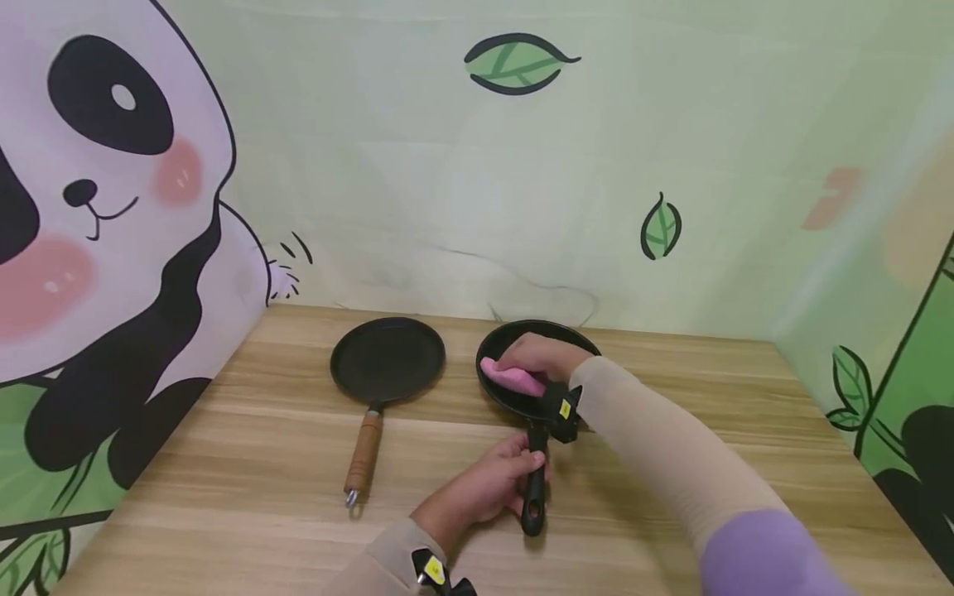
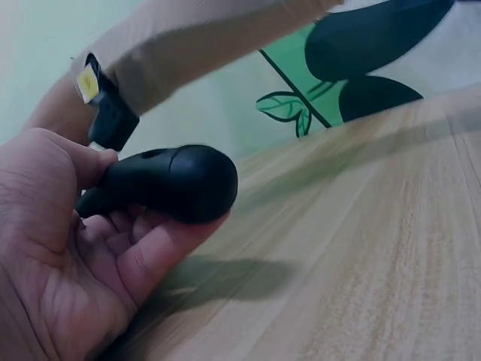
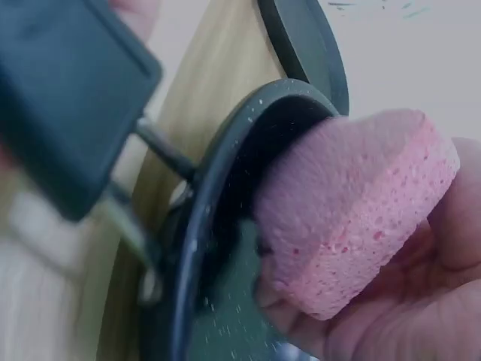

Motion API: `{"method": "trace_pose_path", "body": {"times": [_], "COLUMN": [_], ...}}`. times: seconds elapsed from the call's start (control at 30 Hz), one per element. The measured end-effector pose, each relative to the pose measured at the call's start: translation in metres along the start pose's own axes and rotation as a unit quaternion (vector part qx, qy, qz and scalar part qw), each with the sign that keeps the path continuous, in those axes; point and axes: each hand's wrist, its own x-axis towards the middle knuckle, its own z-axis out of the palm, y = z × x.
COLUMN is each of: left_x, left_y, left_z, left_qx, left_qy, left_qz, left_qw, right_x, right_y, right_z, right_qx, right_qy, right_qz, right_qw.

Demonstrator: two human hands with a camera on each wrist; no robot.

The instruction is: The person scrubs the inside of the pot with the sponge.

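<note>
My left hand (image 1: 495, 476) grips the black handle (image 1: 534, 492) of a deep black frying pan (image 1: 486, 396). In the left wrist view, thumb and fingers wrap that handle (image 2: 188, 184) close above the table. A pink sponge (image 1: 514, 378) is in my right hand (image 1: 547, 358), over the inside of the pan. Up close in the right wrist view, the porous sponge (image 3: 361, 210) is held between the thumb and fingers, and light specks dot the pan's rim (image 3: 218, 165) and inner surface. My right hand covers part of the pan's interior.
To the left lies a flat black griddle pan (image 1: 387, 360) with a wooden handle (image 1: 363, 454). Both pans are on a wood-grain table (image 1: 253, 480). A backdrop (image 1: 387, 207) printed with a panda and leaves rises along the table's back edge.
</note>
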Motion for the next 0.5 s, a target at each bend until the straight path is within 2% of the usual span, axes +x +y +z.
{"method": "trace_pose_path", "body": {"times": [0.07, 0.2, 0.3, 0.43, 0.5], "left_x": [0.0, 0.0, 0.0, 0.0, 0.0], "left_y": [0.0, 0.0, 0.0, 0.001, 0.002], "left_z": [0.0, -0.001, 0.0, 0.002, 0.003], "left_qx": [-0.003, -0.012, -0.013, -0.015, -0.016], "left_qy": [0.002, 0.012, 0.019, 0.023, 0.021], "left_qz": [0.004, 0.005, 0.002, 0.001, -0.001], "left_qw": [1.0, 0.9999, 0.9997, 0.9996, 0.9997], "right_x": [-0.007, -0.023, -0.034, -0.047, -0.052], "right_y": [-0.002, -0.003, -0.003, -0.004, -0.006], "right_z": [-0.003, -0.01, -0.017, -0.025, -0.029], "right_qx": [-0.034, -0.102, -0.179, -0.283, -0.333], "right_qy": [-0.043, -0.112, -0.126, -0.122, -0.116], "right_qz": [-0.011, 0.008, 0.029, 0.038, 0.042], "right_qw": [0.9984, 0.9885, 0.9754, 0.9504, 0.9347]}}
